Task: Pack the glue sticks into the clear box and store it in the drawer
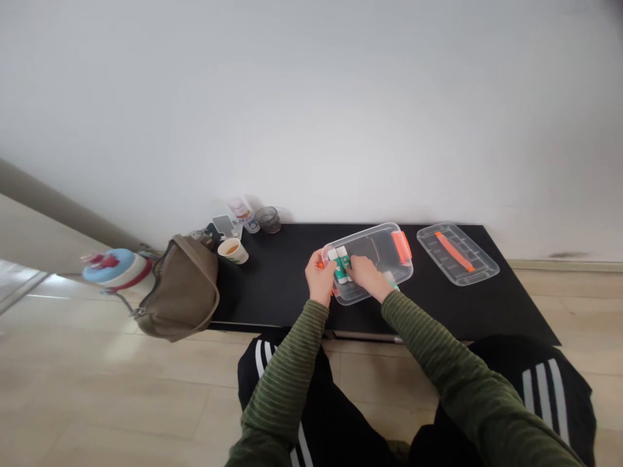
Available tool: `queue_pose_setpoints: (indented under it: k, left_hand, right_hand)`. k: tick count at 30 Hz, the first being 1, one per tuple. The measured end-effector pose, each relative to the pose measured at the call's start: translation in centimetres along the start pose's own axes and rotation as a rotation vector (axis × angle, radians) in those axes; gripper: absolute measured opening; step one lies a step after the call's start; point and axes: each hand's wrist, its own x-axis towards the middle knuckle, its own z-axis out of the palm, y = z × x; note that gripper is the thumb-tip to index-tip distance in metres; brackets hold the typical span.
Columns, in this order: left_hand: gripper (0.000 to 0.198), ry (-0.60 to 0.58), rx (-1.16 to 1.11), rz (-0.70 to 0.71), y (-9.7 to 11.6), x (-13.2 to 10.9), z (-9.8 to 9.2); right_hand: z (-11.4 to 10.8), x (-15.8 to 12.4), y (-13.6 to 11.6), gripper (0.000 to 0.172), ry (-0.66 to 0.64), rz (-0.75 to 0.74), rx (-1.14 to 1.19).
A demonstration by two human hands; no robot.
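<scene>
A clear plastic storage box [377, 243] with orange latches stands uncovered on the black table, slightly turned. My left hand [320, 277] is closed around its left end, the thumb reaching inward over the rim. Two small green-and-white boxes [339, 275] lie side by side inside, at that end. My right hand [366, 274] reaches into the storage box, its fingers closed at the right one of the pair; the fingertips are partly hidden. Another green-and-white piece [390, 280] shows beside my right wrist. The clear lid [457, 254] with an orange handle lies apart on the right.
On the left of the black table [282, 285] are a paper cup [233, 251] with brownish liquid, a dark glass [268, 220], a spray can [244, 215] and a grey stand [226, 227]. A brown bag [182, 292] and a blue-and-white container [117, 269] are further left. A wall rises behind.
</scene>
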Motion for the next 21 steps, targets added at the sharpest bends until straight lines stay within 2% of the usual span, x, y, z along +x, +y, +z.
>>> queue_pose_setpoints:
  k: [6, 10, 12, 14, 16, 18, 19, 21]
  left_hand:
    - [0.032, 0.008, 0.034, 0.037, 0.4, 0.1, 0.1]
    - [0.032, 0.005, 0.016, 0.026, 0.6, 0.0, 0.1]
    - [0.033, 0.002, 0.006, 0.022, 0.6, 0.0, 0.1]
    - [0.033, -0.003, -0.007, 0.019, 0.6, 0.0, 0.1]
    - [0.033, -0.004, -0.014, 0.016, 0.6, 0.0, 0.1]
    - [0.033, 0.003, -0.01, 0.012, 0.7, -0.1, 0.1]
    - [0.033, 0.008, -0.007, 0.009, 0.8, -0.1, 0.2]
    - [0.033, 0.014, -0.009, 0.002, 1.0, -0.2, 0.2]
  right_hand:
    - [-0.2, -0.7, 0.4, 0.025, 0.003, -0.03, 0.02]
    - [-1.5, -2.8, 1.1, 0.028, 0.081, -0.06, 0.07]
    - [-2.3, -4.7, 2.3, 0.029, 0.227, -0.091, 0.198]
    - [-2.9, -7.0, 4.3, 0.028, 0.438, -0.074, 0.399]
    - [-3.1, -9.4, 6.9, 0.027, 0.637, 0.036, 0.559]
    - [-2.6, -11.3, 9.7, 0.031, 0.819, 0.17, 0.615]
    - [-2.1, -11.9, 11.0, 0.032, 0.873, 0.232, 0.617]
    - [-0.6, -12.4, 12.9, 0.032, 0.862, 0.303, 0.595]
